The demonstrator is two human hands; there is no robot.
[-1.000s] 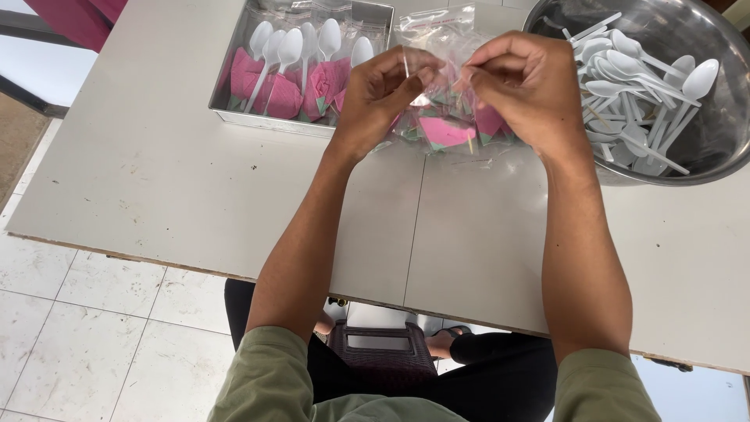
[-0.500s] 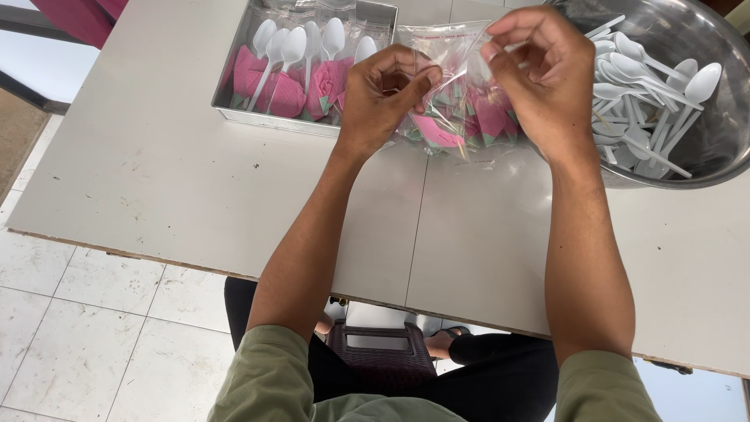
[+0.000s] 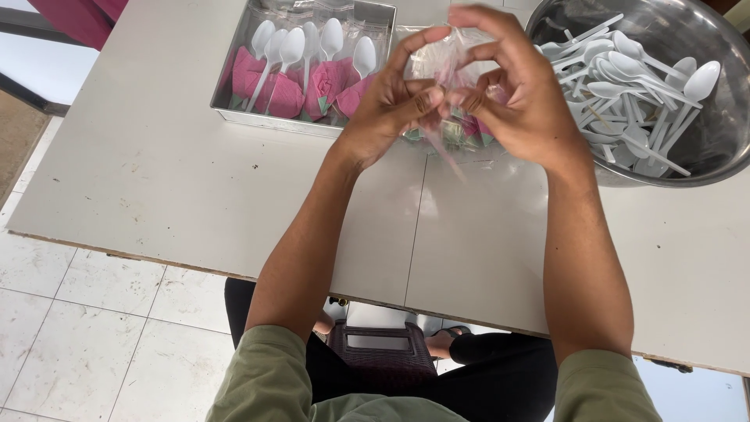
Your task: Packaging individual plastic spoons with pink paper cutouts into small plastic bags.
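Both of my hands meet above the white table (image 3: 187, 180), pinching one small clear plastic bag (image 3: 445, 70) between them. My left hand (image 3: 391, 98) grips its left side with thumb and fingers. My right hand (image 3: 508, 86) holds the other side, fingers curled over the top. The bag is blurred; pink napkin shows through it. More clear bags with pink napkins (image 3: 461, 133) lie on the table under my hands.
A rectangular metal tray (image 3: 226, 113) at the back left holds packed white spoons with pink napkins. A round metal bowl (image 3: 719, 148) at the back right is full of loose white plastic spoons. The table's near edge runs above the tiled floor (image 3: 86, 312).
My hands have come closer together and lifted toward the camera with the bag. The bag is now bunched between my fingers rather than stretched wide.
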